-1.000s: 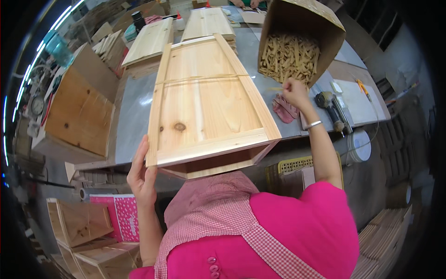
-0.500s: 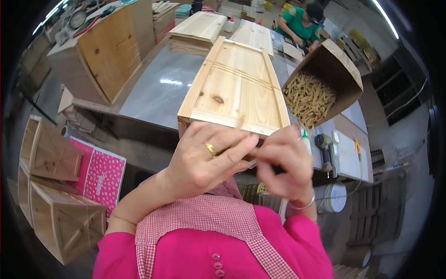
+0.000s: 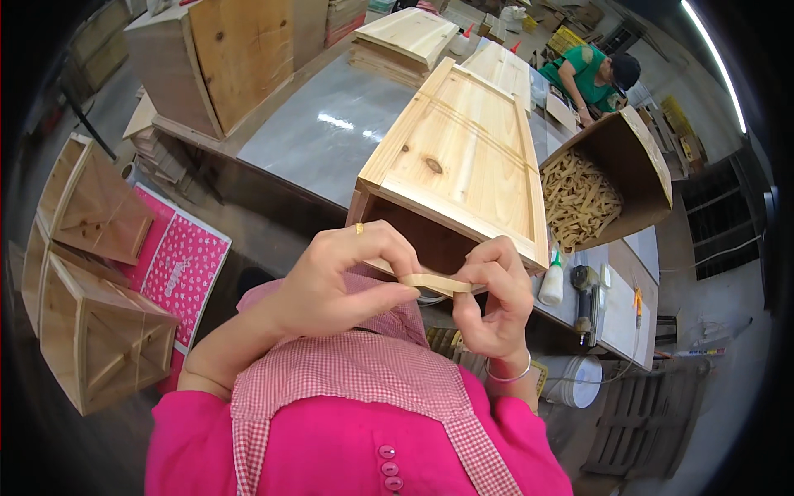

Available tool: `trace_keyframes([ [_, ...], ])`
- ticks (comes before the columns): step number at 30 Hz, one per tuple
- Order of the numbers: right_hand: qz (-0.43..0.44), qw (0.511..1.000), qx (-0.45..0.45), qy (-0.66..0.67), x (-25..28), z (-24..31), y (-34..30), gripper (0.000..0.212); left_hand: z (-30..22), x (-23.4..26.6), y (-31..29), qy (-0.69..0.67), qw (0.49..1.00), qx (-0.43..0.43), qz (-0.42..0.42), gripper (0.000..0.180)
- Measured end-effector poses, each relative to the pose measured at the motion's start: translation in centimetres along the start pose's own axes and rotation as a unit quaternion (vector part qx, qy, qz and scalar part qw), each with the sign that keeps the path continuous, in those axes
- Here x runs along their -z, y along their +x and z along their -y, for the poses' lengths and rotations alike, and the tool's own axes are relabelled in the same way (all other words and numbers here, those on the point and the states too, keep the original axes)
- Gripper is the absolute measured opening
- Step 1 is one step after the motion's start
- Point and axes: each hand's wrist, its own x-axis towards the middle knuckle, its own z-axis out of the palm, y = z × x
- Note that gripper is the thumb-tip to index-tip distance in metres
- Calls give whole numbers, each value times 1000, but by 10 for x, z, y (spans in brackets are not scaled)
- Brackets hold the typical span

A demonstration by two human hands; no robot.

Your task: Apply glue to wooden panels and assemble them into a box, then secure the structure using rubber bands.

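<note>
A tan rubber band (image 3: pixel 437 283) is held flat between my two hands, just in front of the wooden box. My left hand (image 3: pixel 339 281), with a gold ring, pinches one end between thumb and fingers. The other end sits in the curled fingers of my right hand (image 3: pixel 501 293), which has a bracelet at the wrist. Tapered and made of pale knotted wood, the box (image 3: pixel 413 174) lies on the table with its open end facing me. Thin bands cross its top panel toward the far end.
A cardboard carton (image 3: pixel 649 161) full of rubber bands (image 3: pixel 579 198) tilts at the right. Beside it are a glue bottle (image 3: pixel 552 281) and a nail gun (image 3: pixel 585 302). Wooden panels (image 3: pixel 405 37) are stacked on the metal table (image 3: pixel 306 124). Finished boxes (image 3: pixel 107 331) stand lower left. Another person (image 3: pixel 589 78) works far right.
My hands have drawn apart, so the rubber band between them now shows plainly. The view has shifted, and the box's open end has come into sight.
</note>
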Motion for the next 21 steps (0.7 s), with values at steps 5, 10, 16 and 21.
trace_keyframes([
  [5, 53, 970, 92, 219, -11, 3, -4, 6, 5, 23, -9, -333, 911, 236, 65, 14],
  [10, 127, 936, 96, 313, -12, 14, -11, 9, 8, 51, -12, -196, 933, 207, 220, 15],
  [16, 11, 996, 80, 29, 37, -6, -24, 17, -3, 83, 4, -130, 964, -33, 228, 21],
  [21, -127, 974, 52, -181, 119, -64, -44, 27, 13, 123, 18, 466, 859, -170, 127, 29],
])
